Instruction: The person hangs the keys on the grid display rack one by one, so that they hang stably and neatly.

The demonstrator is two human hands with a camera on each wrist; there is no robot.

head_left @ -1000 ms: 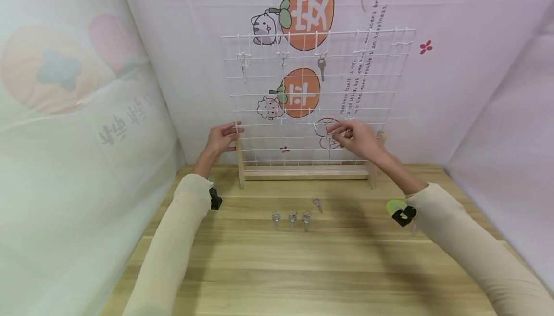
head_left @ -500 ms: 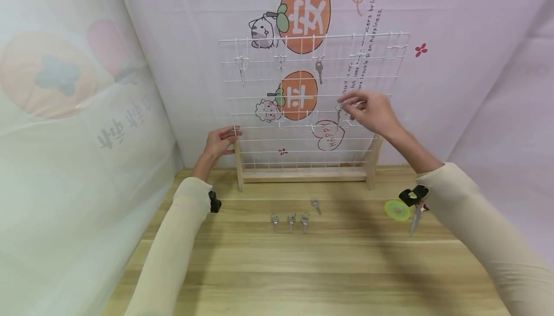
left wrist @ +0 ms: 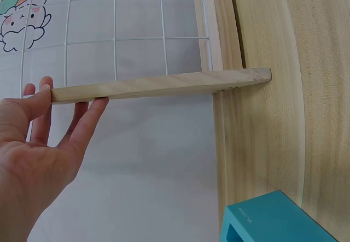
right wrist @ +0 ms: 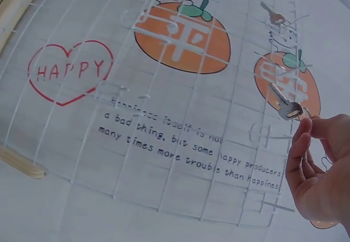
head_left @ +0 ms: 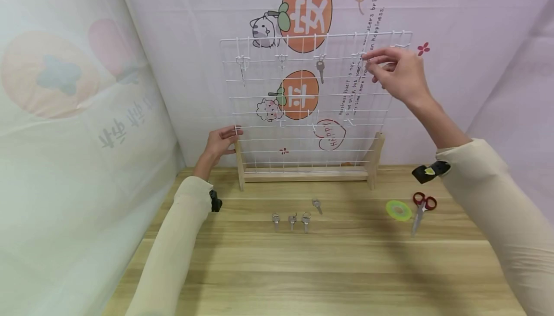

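A white wire grid rack stands at the back in a wooden base. My left hand grips the top of its left wooden post, thumb on one side and fingers on the other. At the upper right of the grid, my right hand pinches a silver key by its ring, fingertips right by a white hook. Three keys hang from the upper row of hooks: a left one, a middle one and a right one. Several ringed keys lie on the table.
Red-handled scissors and a yellow-green ring-shaped roll lie at the table's right. Lower hooks stick out from the grid. Printed cloth surrounds the table. The left wrist view shows a teal block.
My right hand has risen from the lower right of the grid to the upper right hook, taking the key along. The scissors have come fully into sight. My left hand stays on the post.
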